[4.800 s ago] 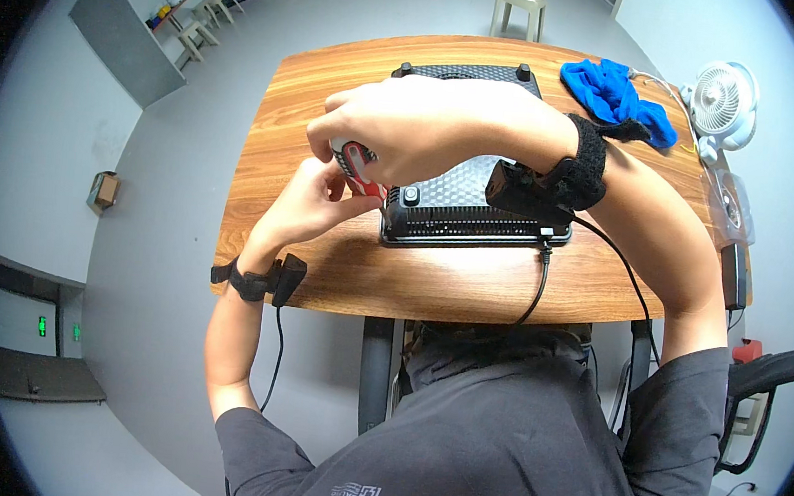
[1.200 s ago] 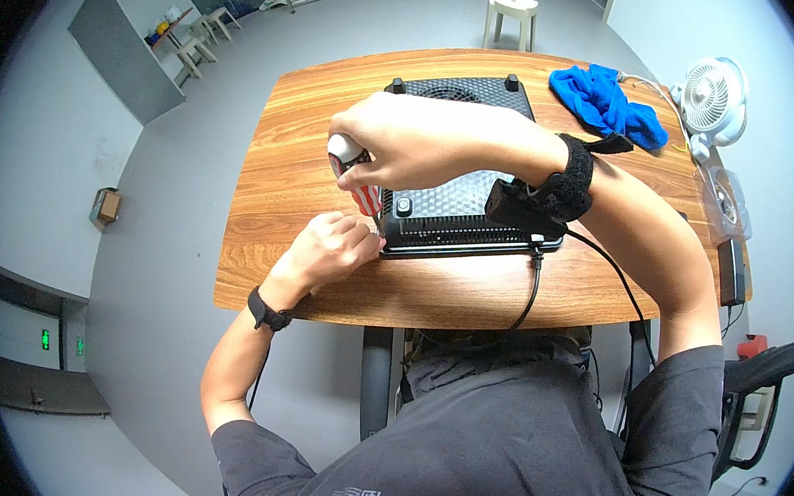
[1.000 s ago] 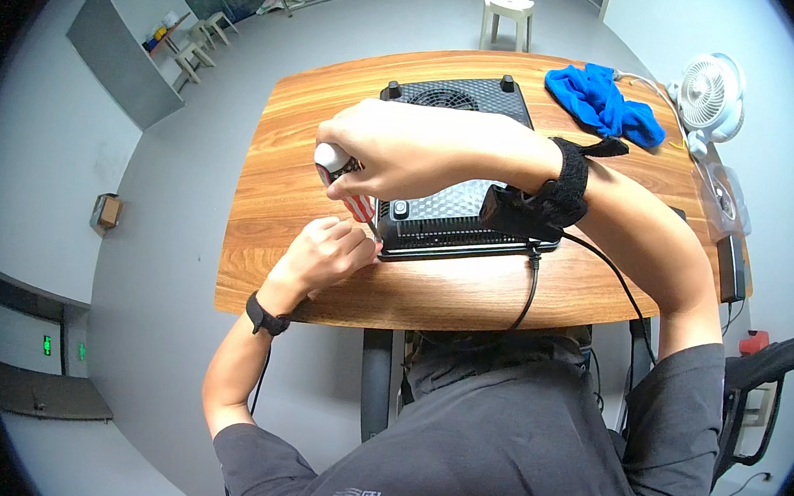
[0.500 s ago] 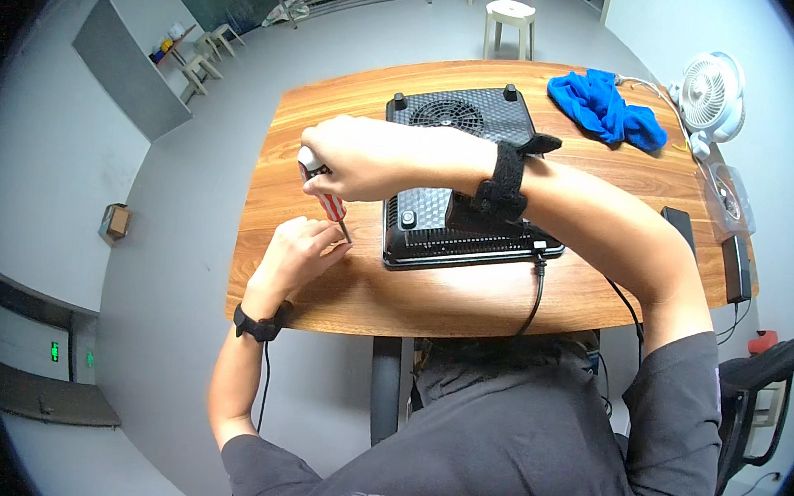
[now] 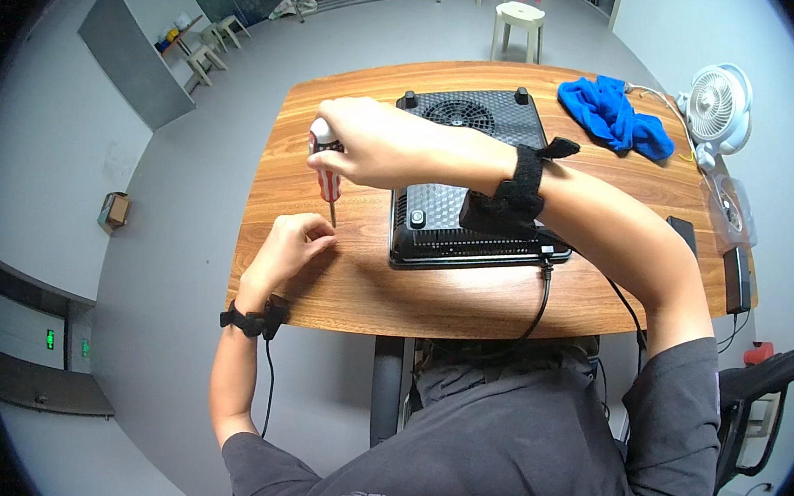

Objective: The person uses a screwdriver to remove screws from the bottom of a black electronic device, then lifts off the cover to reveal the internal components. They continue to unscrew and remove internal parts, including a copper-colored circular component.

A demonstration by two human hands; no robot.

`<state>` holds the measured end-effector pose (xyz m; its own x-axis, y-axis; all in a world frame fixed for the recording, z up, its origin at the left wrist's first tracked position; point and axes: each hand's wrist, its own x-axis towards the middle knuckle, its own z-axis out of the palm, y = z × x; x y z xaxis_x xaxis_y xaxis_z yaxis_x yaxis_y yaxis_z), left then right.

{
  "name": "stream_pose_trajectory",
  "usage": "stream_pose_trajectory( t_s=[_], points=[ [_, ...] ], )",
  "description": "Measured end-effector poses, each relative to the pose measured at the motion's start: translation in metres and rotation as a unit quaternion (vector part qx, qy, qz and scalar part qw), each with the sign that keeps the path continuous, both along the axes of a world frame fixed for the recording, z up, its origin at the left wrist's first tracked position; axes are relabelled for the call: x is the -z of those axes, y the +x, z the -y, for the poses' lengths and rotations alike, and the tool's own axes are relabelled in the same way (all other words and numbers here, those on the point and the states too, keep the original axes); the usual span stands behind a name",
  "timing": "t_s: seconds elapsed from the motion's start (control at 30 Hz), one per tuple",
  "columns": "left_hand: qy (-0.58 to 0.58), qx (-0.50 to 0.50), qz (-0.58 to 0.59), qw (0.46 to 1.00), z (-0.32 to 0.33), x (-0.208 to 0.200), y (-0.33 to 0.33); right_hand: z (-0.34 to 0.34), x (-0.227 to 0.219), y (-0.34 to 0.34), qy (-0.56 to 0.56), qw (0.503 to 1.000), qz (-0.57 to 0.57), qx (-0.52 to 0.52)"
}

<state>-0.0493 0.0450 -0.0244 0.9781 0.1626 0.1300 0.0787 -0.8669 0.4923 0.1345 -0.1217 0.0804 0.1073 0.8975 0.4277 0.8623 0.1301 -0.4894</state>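
Note:
My right hand (image 5: 363, 141) grips a screwdriver (image 5: 328, 185) by its red and white handle, the shaft pointing down toward the table. Just below, my left hand (image 5: 290, 242) is at the tip, thumb and forefinger pinched together; whatever is between them is too small to make out. To the right of both hands lies a flat black induction cooker (image 5: 514, 122), underside up, with its round fan grille and feet showing. My right forearm crosses over it and hides its middle.
The wooden table (image 5: 365, 292) carries a crumpled blue cloth (image 5: 617, 118) at the back right. Beyond its right edge stand a white fan (image 5: 717, 110) and a clear plastic box (image 5: 731, 207). A black adapter (image 5: 738, 279) sits at the right edge. A black cable (image 5: 543, 301) runs off the front edge.
The screwdriver has become more upright as my right hand moved slightly. My left fingers have drawn together near the tip and my left wrist has turned.

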Motion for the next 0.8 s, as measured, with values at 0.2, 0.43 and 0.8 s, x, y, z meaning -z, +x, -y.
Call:
stream_pose_trajectory(
  t_s=[0.2,0.43,0.8],
  points=[
    [0.021,0.024,-0.032,0.999,-0.002,0.009,0.005,0.028,-0.002,0.023,-0.024,0.998,0.016,0.048],
    [0.007,0.022,-0.040,0.999,0.001,0.013,0.010,0.058,-0.004,0.031,-0.008,0.997,0.020,0.067],
    [0.038,-0.015,0.069,0.997,0.003,-0.010,0.014,0.099,-0.020,0.080,0.082,0.992,0.005,0.098]
  ],
)
